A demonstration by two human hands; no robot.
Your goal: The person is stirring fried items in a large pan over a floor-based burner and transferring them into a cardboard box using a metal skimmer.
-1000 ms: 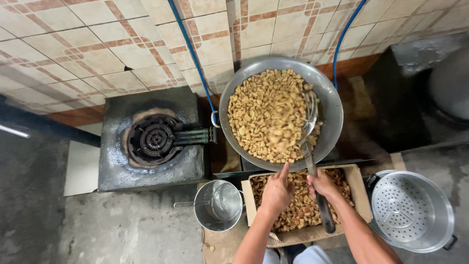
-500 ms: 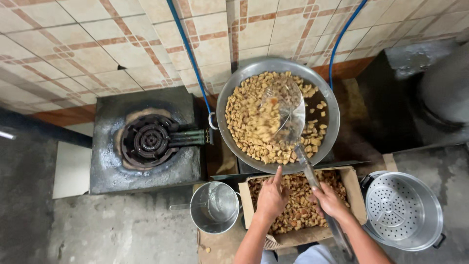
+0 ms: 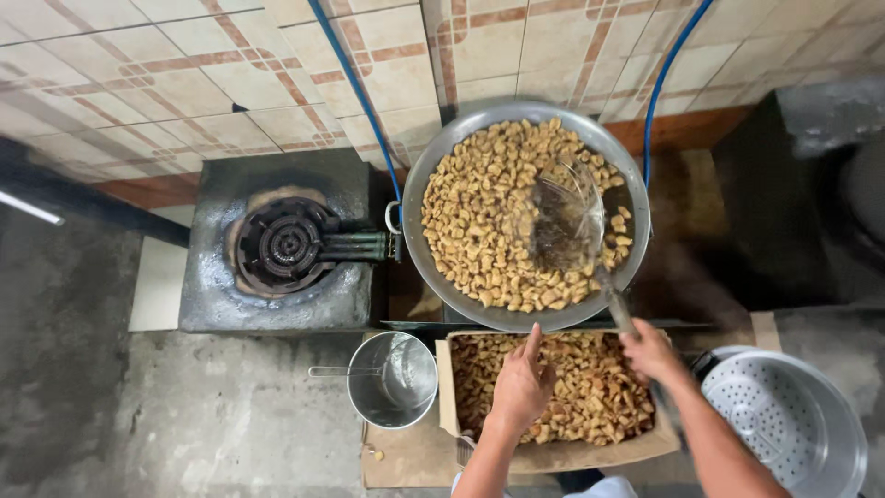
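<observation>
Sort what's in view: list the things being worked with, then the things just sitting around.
In use:
- wire skimmer, handle gripped by the right hand
- wok full of fried pieces
- cardboard box of fried pieces, under the left hand

Sitting by:
- unlit gas burner
- empty metal pot
- perforated steamer pan
- blue hoses

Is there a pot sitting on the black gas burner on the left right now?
No, the round black gas burner is bare; the wide metal wok of golden fried pieces sits to its right.
</observation>
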